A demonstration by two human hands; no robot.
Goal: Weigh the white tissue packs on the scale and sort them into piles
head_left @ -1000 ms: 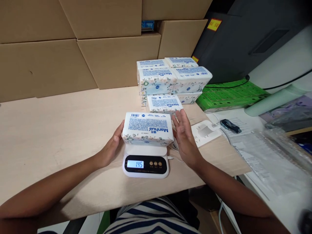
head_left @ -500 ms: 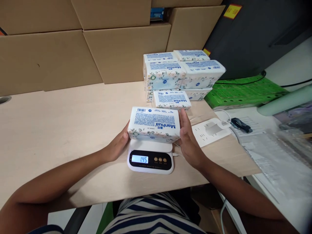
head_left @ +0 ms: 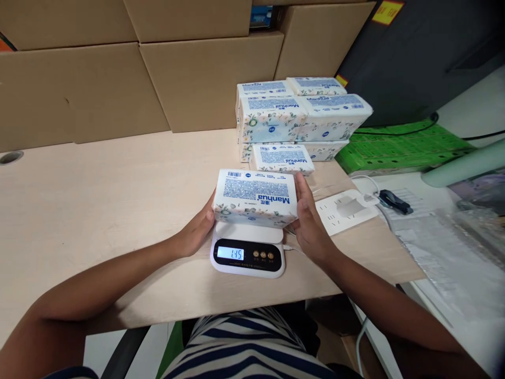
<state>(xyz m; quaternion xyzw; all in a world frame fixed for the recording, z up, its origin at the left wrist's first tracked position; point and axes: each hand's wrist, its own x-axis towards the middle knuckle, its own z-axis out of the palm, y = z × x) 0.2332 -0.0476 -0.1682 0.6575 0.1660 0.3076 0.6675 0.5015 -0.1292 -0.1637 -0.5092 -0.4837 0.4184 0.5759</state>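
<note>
A white tissue pack (head_left: 255, 196) printed "Manhua" rests on a small white kitchen scale (head_left: 248, 251) whose lit display reads 145. My left hand (head_left: 196, 231) presses against the pack's left end. My right hand (head_left: 310, 223) presses against its right end, fingers flat along the side. Both hands grip the pack between them. Behind it lies one more tissue pack (head_left: 282, 158), and a stack of several tissue packs (head_left: 300, 113) stands further back on the desk.
The light wooden desk (head_left: 98, 195) is backed by a wall of cardboard boxes (head_left: 197, 79). A white power strip (head_left: 345, 210) lies right of the scale. Green trays (head_left: 402, 147), a black clip (head_left: 396, 201) and plastic bags (head_left: 445, 252) fill the right side.
My right hand, held apart from the pack a second ago, has closed against its right end. The scale's reading stays at 145.
</note>
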